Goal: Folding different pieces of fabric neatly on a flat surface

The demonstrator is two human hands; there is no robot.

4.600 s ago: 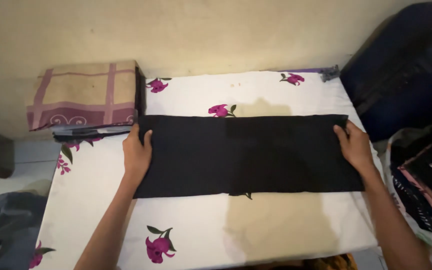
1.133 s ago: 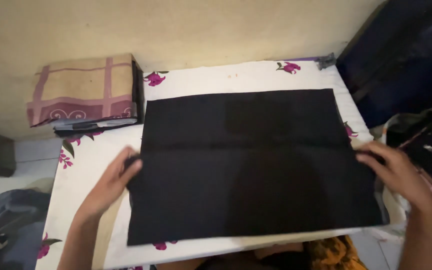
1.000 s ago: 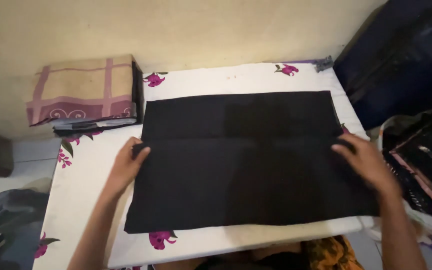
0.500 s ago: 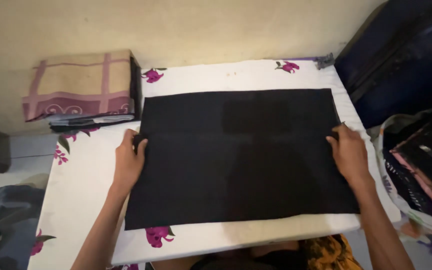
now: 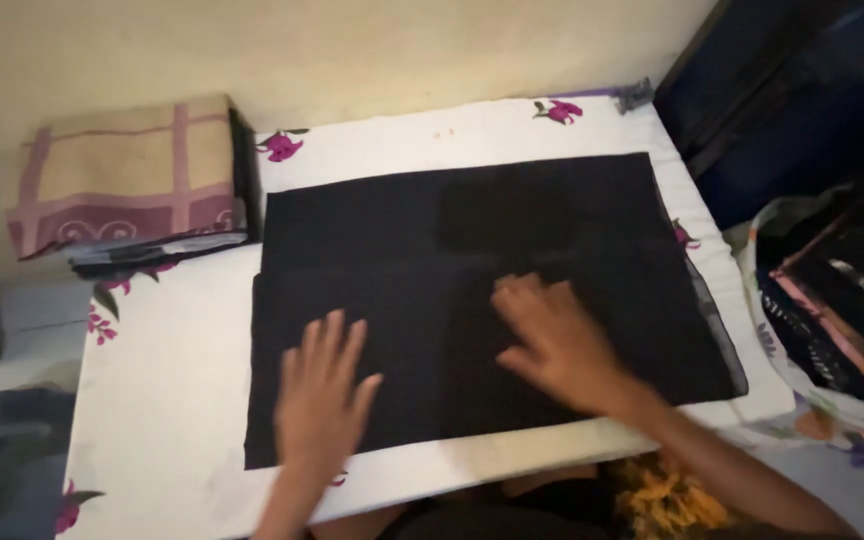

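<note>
1. Head view: black cloth (image 5: 472, 290) lies spread flat on the table (image 5: 162, 400) with its floral cover.
2. Left hand (image 5: 320, 400) and right hand (image 5: 552, 340) press flat on it, fingers apart.
3. A folded plaid stack (image 5: 127, 175) sits beside the cloth's left edge.
4. A dark bag (image 5: 792, 100) stands at right, near piled fabrics (image 5: 842, 300).

A black cloth (image 5: 472, 290) lies spread flat on a white floral sheet (image 5: 167, 400). The left hand (image 5: 322, 400) rests open-palmed on its seven o'clock part; the right hand (image 5: 552, 340), blurred, lies flat near its centre. A folded checked blanket (image 5: 127, 170) sits at ten o'clock.
</note>
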